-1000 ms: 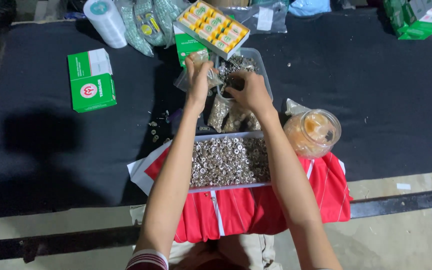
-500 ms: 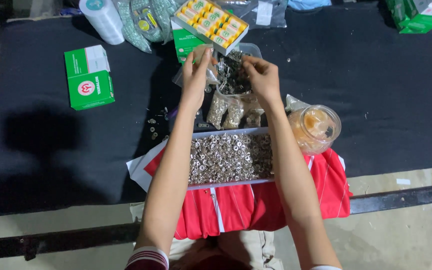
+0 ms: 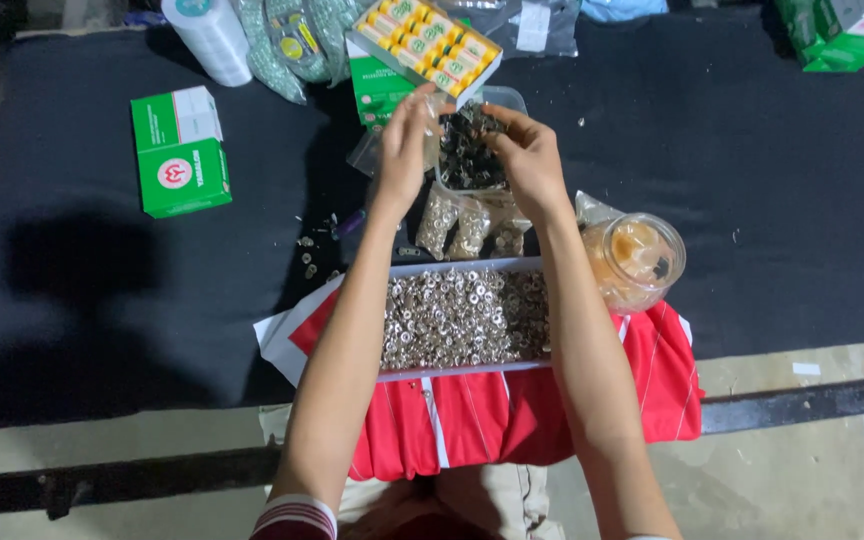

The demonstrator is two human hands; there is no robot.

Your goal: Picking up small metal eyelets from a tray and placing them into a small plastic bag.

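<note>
Two bare hands met in the upper middle of the frame above the black table, the left hand and right hand each pinching an edge of a clear bag of dark small parts. This looked like opening the bag; parting it would need a gentle, even pull. Below lay a tray of silvery rings, a round plastic jar beside it.
</note>
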